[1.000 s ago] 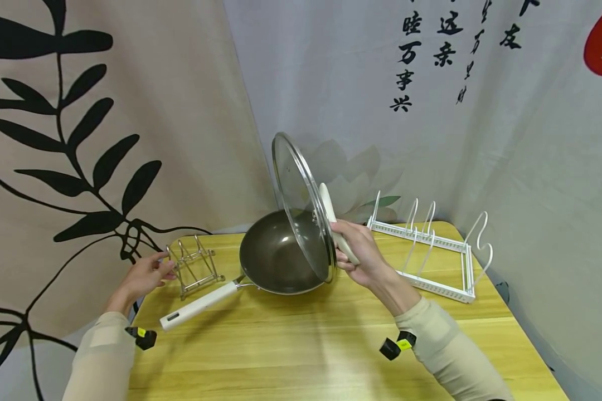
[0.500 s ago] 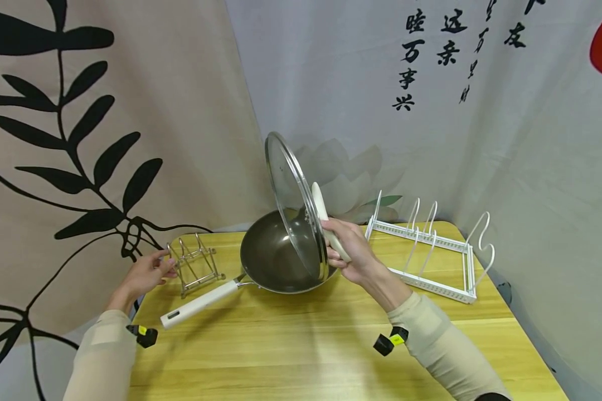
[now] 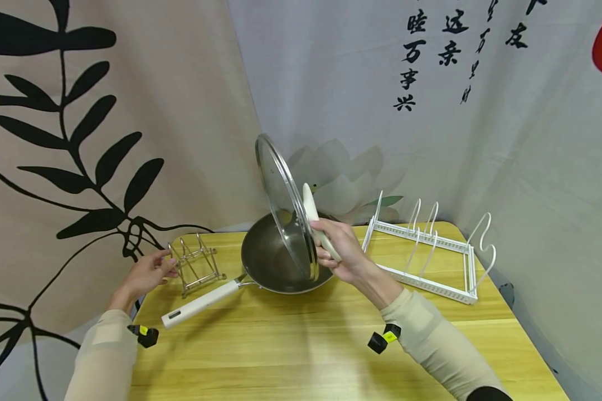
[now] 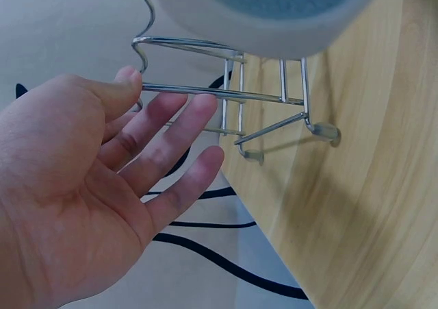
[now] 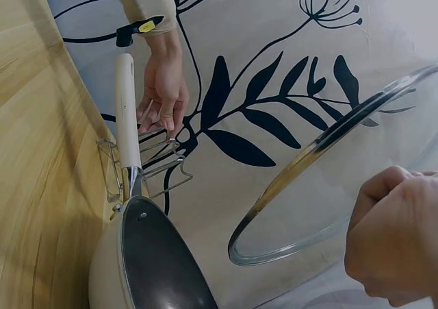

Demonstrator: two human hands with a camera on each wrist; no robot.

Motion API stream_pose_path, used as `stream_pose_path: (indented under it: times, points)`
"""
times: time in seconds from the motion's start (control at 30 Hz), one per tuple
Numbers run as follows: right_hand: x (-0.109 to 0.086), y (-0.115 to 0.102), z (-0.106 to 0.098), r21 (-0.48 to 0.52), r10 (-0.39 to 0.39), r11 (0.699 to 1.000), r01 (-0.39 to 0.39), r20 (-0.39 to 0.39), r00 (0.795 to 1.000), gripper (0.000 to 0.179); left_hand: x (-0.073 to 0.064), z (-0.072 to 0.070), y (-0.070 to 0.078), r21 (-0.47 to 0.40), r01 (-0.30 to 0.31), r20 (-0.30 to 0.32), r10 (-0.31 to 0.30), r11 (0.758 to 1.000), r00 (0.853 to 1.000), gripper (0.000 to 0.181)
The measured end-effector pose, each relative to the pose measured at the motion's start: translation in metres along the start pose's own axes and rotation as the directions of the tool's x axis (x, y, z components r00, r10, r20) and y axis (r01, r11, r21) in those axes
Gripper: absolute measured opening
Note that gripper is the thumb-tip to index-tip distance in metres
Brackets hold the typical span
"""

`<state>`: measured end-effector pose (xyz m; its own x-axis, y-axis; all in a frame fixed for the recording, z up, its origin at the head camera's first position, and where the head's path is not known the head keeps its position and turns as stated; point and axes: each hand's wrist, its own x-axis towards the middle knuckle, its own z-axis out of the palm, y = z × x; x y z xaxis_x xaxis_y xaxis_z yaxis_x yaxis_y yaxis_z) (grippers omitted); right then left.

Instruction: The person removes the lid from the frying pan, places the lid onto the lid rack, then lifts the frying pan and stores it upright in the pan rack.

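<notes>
My right hand (image 3: 343, 253) grips the cream handle (image 3: 308, 203) of a round glass pot lid (image 3: 285, 195). The lid stands nearly on edge, tilted, over a dark-lined wok (image 3: 266, 262). Seen in the right wrist view, the lid's metal-edged rim (image 5: 277, 186) is apart from the wok (image 5: 161, 268). At the table's left, my left hand (image 3: 147, 275) pinches the outer end of a small metal wire rack (image 3: 200, 286). The left wrist view has the thumb and fingers of that hand (image 4: 116, 151) at a wire of the rack (image 4: 205, 91).
The wok's white handle (image 3: 200, 303) points toward the front left, close by the wire rack. A white rack with upright wire dividers (image 3: 431, 287) occupies the table's right side. Printed curtains (image 3: 190, 111) hang behind the wooden table (image 3: 281, 356).
My right hand has carried the lid leftward over the wok, while the left hand has kept its hold on the wire rack. The wok and both racks have stayed in place.
</notes>
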<state>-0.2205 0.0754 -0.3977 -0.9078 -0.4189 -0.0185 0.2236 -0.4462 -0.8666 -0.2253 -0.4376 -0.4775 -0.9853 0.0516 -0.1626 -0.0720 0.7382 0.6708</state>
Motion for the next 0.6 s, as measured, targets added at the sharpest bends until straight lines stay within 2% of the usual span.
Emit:
stream_pose_path:
  times: [0.6]
  points:
    - [0.008,0.013,0.016,0.013,0.024,1.000,-0.024,0.049,0.999,0.015,0.001,0.002,-0.001,-0.040,0.035,0.010,-0.035,0.999,0.999,0.069]
